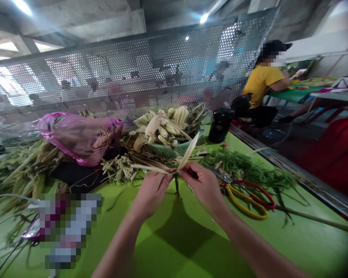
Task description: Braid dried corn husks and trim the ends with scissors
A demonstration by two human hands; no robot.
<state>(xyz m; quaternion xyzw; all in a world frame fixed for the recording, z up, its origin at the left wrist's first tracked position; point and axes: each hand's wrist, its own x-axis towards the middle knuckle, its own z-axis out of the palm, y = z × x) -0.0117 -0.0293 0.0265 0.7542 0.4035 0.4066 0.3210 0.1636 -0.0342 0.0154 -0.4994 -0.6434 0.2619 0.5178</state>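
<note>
Above the green tabletop, my left hand (152, 191) and my right hand (202, 182) meet, both with fingers pinched. A pale corn husk strip (189, 151) stands up from the right fingertips. Another narrow husk strip (147, 167) sticks out leftward over my left hand. Between the fingertips a thin dark green stem (177, 188) hangs down. The fingers hide how strips and stem join. Just right of my right hand lie open scissors (246, 199) with one red and one yellow handle.
Behind the hands stands a green basket (174, 150) of dried husks. A black cup (220, 125), shredded green strands (246, 168), a pink plastic bag (81, 135) and loose husks (23, 170) surround it. A perforated metal screen (104, 81) closes the back. One person (262, 83) sits right.
</note>
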